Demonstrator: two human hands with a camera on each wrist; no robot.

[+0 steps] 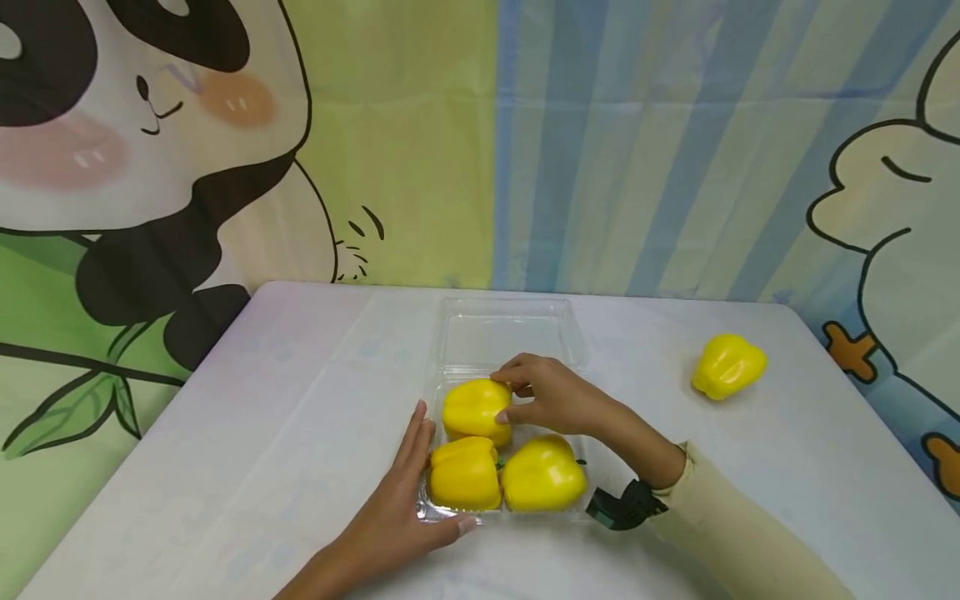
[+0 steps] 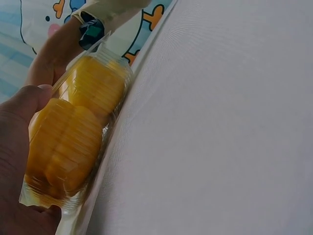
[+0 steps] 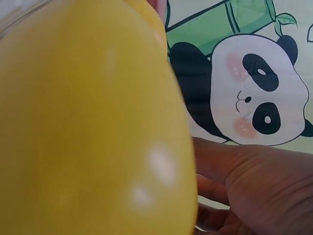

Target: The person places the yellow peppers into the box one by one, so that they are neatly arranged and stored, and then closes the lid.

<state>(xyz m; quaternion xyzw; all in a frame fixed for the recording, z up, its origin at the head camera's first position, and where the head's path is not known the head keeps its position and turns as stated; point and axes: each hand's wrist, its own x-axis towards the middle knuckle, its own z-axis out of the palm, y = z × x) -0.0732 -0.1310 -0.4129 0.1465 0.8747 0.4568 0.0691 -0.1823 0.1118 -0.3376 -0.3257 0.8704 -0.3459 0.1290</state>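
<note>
A clear plastic clamshell box (image 1: 444,515) lies with its lid (image 1: 510,329) folded back. In its front half sit two yellow bell peppers, the left pepper (image 1: 463,475) and the right pepper (image 1: 544,473). Behind them, a third yellow pepper (image 1: 476,408) is in the box, its right side between the thumb and fingers of my right hand (image 1: 551,396). My left hand (image 1: 397,500) rests against the box's front left corner, fingers straight along the side and thumb by the front edge. Close up, a yellow pepper (image 3: 93,122) hides part of the right hand (image 3: 259,186).
Another yellow pepper (image 1: 729,367) lies alone at the right of the white table (image 1: 285,400). A dark wrist device (image 1: 626,504) is on the right wrist, beside the box. Behind the table hangs a cartoon-printed cloth (image 1: 405,142).
</note>
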